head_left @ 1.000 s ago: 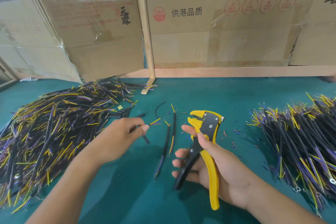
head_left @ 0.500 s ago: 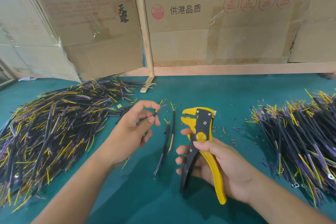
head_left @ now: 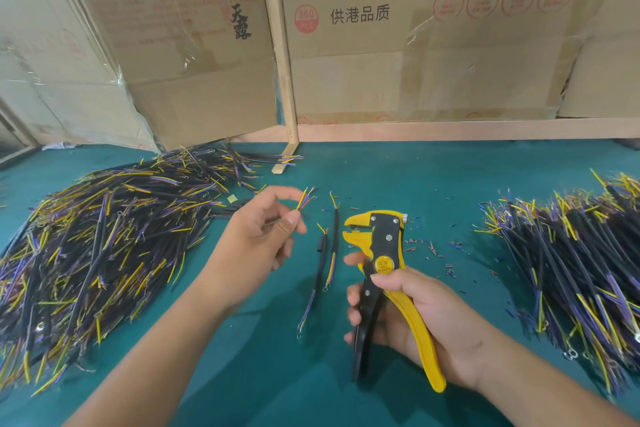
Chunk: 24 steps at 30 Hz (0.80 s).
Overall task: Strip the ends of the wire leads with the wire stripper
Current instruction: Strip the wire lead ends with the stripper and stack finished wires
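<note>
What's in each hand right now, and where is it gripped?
Left hand pinches a wire lead just below its fanned coloured ends. Right hand grips the wire stripper by its yellow and black handles.

Left hand (head_left: 258, 239) raised above green table mat (head_left: 433, 184), pinching a short cable lead (head_left: 303, 200) with yellow and purple wire ends fanned upward. Right hand (head_left: 420, 312) gripping yellow-and-black wire stripper (head_left: 382, 253), jaws parted, pointing away. Two black-sheathed leads (head_left: 323, 263) lying between hands. Large wire piles left (head_left: 104, 236) and right (head_left: 571, 253). Cardboard boxes (head_left: 415, 45) behind.
</note>
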Available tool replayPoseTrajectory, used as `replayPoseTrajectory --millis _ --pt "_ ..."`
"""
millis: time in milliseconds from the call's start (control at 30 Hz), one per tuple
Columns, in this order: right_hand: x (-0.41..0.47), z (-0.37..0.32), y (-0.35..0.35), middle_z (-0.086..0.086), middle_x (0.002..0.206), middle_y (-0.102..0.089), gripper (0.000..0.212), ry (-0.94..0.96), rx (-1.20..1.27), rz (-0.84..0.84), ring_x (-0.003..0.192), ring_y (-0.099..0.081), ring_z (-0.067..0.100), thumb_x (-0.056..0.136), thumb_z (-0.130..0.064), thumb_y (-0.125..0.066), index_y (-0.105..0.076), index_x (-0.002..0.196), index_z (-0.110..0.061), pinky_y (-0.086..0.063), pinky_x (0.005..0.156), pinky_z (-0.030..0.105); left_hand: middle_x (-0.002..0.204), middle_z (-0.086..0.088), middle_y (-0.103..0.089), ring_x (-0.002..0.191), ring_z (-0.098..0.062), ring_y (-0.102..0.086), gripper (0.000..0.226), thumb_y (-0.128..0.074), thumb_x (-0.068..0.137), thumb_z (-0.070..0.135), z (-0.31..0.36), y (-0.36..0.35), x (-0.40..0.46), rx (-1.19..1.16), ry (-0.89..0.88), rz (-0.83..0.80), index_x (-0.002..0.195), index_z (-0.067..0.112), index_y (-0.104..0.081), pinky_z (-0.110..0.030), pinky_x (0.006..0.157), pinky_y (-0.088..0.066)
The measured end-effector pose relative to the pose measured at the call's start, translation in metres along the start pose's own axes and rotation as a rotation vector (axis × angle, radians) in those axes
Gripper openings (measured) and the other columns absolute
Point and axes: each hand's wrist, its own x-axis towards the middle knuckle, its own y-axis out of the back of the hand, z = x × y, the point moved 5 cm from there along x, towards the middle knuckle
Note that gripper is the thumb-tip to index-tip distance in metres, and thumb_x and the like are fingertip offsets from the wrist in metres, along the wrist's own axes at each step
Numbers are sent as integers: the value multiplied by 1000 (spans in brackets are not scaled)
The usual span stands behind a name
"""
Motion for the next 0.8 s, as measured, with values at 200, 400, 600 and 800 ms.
replayPoseTrajectory --millis 200,400,600,800 --pt "1 2 0 19 88 -59 42 -13 -1 -11 74 -58 32 84 -18 -58 -66 124 -11 -53 78 53 86 0 -62 56 -13 -38 17 -48 104 8 1 0 0 -132 32 -16 109 22 -56 -18 45 -32" --pt "1 2 -3 16 85 -58 36 -12 -35 -42 72 -57 30 88 -21 -60 -66 121 -11 -53 76 50 77 4 -51 52 -10 -24 10 -47 95 17 2 -8 -2 -160 67 -108 97 25 -54 -14 45 -24" --pt "-1 2 -2 16 85 -58 36 -1 -88 -75 72 -57 30 90 -21 -61 -63 124 -8 -52 77 49 73 1 -42 45 0 -35 9 -44 97 16 7 -21 -8 -120 97 -155 89 20 -46 -7 45 -30" --pt "-1 3 -2 15 82 -57 37 19 -92 -86 70 -56 29 88 -15 -63 -63 123 -3 -52 74 48 66 -1 -26 50 -6 -24 24 -38 106 9 12 -28 -11 -15 92 -153 82 13 -39 -10 46 -26"
